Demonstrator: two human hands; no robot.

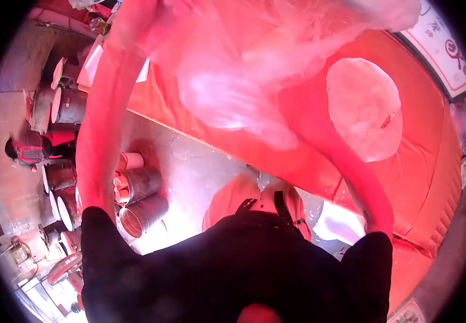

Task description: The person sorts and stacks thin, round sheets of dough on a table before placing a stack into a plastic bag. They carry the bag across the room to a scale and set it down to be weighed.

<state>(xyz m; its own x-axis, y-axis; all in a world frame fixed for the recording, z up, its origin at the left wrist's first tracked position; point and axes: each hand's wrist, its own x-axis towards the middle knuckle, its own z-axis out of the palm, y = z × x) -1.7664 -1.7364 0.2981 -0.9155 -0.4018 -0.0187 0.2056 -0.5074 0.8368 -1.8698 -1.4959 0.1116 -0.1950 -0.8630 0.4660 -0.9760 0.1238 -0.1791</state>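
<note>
A large sheet or bag of thin, clear plastic [227, 94] billows across the upper middle of the head view, smeared by motion. On the left, my bare left forearm [104, 118] runs up to the top edge, where the hand passes out of sight. My right forearm [354, 169] bends up and inward over the orange-red covered surface [421, 177]. Its hand is lost behind or within the plastic, so its fingers do not show. Right of the plastic, a pale round flat disc [364, 107] with a small reddish mark lies on the covering.
Metal drums [144, 183] stand on the floor at left, with more round containers [69, 105] beyond them. A person with a backpack [31, 153] is at far left. A framed sign with writing [440, 46] borders the upper right.
</note>
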